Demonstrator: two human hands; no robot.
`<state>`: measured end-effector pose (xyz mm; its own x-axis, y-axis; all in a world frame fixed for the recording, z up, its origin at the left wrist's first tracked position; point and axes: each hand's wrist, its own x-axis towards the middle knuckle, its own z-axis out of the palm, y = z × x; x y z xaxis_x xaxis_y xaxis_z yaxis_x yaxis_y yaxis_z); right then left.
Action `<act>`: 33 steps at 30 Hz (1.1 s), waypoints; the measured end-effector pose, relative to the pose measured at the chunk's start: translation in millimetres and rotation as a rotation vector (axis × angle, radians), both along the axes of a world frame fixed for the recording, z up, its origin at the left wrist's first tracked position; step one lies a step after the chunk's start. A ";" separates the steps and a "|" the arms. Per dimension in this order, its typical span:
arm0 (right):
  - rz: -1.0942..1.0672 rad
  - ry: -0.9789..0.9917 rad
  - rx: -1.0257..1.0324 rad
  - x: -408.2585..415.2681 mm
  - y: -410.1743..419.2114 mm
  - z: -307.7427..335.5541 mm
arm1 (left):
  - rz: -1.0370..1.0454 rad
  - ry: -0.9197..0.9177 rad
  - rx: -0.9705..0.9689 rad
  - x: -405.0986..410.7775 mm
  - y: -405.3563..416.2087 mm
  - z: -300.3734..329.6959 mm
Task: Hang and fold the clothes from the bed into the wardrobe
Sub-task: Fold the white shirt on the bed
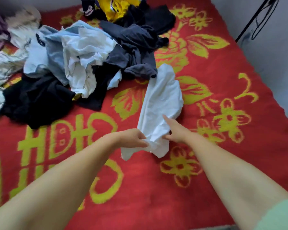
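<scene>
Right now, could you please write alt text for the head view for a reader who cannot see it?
Two bare hands work a white garment on a red and yellow blanket: the left hand pinches its near end, and the right hand rests on it, fingers extended. A pile of clothes lies beyond.

A red blanket with yellow flower and character patterns spreads beneath and beyond both hands. Right of the right hand rises a pale grey wall, with a black stand and dangling cables against it.
</scene>
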<state>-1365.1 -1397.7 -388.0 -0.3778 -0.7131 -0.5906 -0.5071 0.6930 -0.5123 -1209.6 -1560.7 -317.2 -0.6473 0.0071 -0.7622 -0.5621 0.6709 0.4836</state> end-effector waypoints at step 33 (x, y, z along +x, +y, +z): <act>0.195 -0.024 -0.673 195.6 -77.7 510.8 | 0.527 1.179 -0.035 159.9 -48.1 444.6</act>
